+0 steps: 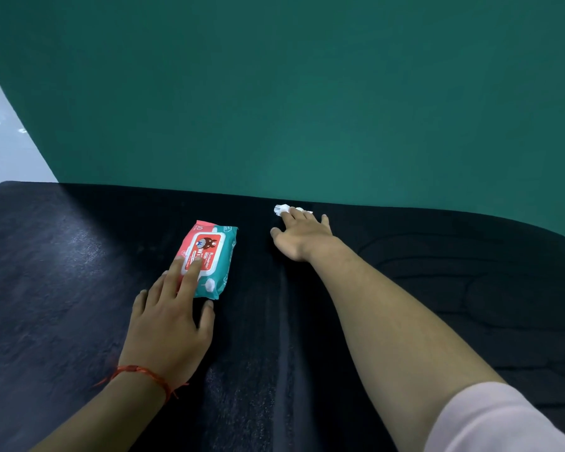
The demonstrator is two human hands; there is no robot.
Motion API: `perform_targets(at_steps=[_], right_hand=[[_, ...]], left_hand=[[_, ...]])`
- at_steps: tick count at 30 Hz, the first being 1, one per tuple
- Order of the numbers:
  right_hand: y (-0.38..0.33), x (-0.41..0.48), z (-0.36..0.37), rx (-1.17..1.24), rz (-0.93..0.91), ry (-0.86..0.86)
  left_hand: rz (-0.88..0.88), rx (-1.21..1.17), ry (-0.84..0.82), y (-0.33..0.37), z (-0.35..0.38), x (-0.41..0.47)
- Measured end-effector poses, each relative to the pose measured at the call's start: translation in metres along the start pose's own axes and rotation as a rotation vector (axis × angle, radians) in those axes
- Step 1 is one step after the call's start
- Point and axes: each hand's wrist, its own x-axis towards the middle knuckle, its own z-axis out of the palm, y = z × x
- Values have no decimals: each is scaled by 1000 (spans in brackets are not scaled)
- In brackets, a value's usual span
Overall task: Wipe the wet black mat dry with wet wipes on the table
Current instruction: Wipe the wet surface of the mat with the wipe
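A black mat [79,272] covers the table from edge to edge, with a long streak running down its middle. A teal and red pack of wet wipes [214,252] lies flat on it, left of centre. My left hand [170,324] lies flat with straight fingers, two fingertips resting on the pack's near end. My right hand [302,236] is stretched out to the mat's far edge. Its straight fingers press a crumpled white wipe [282,209] onto the mat, and most of the wipe is hidden under them.
A green wall [307,93] rises directly behind the table's far edge. Pale floor [4,148] shows past the far left corner. A red thread bracelet [137,371] circles my left wrist. The mat's right part shows curved raised lines.
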Motion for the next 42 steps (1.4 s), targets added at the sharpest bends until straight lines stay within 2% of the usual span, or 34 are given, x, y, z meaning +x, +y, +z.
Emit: perform_targets(at_steps=[15,42], right_hand=[[-4,30,-10,22,67,-24],[-8,-72,13,24,-7,-23]], left_hand=[[11,-6,15,-3,3,1],[12,-7,34,2,-2,0]])
